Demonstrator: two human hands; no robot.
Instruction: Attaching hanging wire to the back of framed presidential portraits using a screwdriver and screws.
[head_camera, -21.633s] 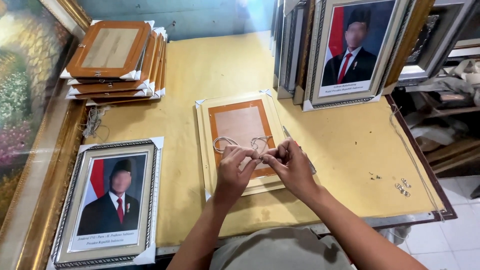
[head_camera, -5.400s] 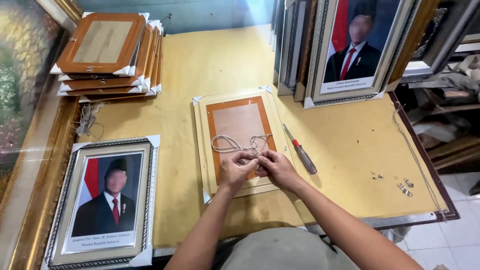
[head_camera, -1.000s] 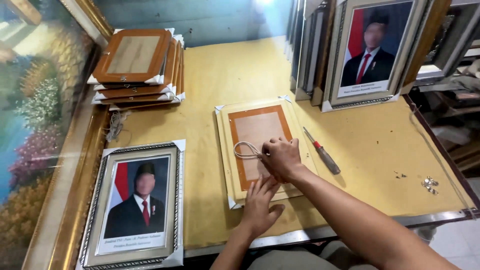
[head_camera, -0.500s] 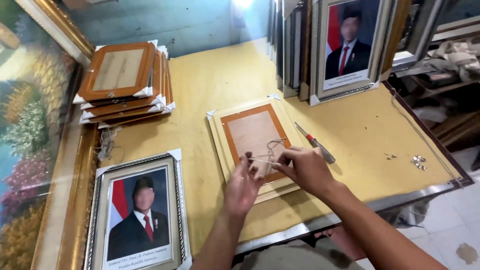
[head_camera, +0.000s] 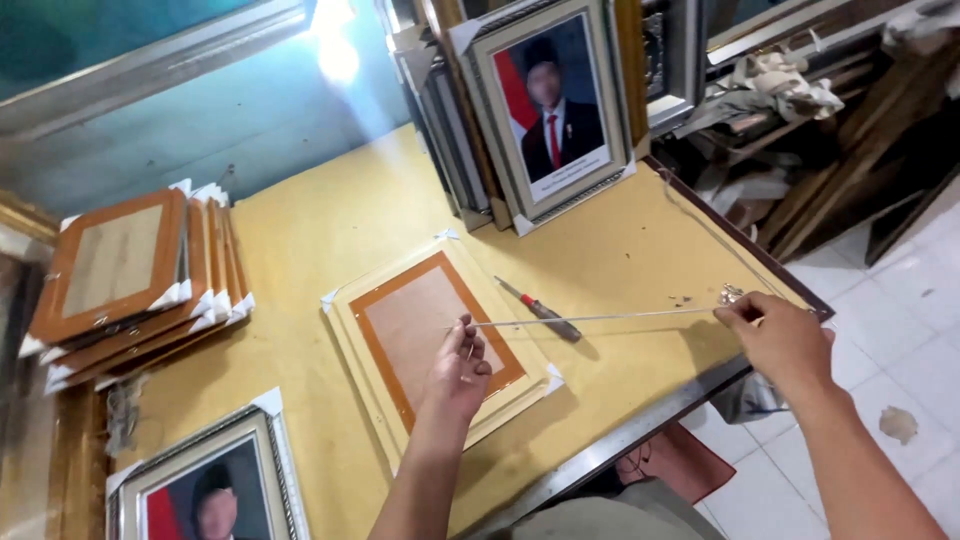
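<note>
— Where were your hands just then?

— My left hand rested on the back of the face-down picture frame, fingers pinched together on one end of the hanging cord. My right hand was out past the right edge of the tabletop, closed on the other end, so the cord ran taut across the frame's backing and over the screwdriver.

— What worried you?

— Mostly the pull. With the cord stretched that tight, I judged a slip at my left fingers would have let it whip free toward the right. Pulling harder could also have dragged the frame toward the near edge, since only my left hand pinned it.

— And the screwdriver?

— It lay just beside the frame's right side, under the line of the cord. A sagging cord could have snagged it and rolled it toward the edge.

— Anything else close by?

— The framed portrait leaned upright at the far side, and a stack of frames sat far left, both well apart from the cord. I thought them safe.
</note>
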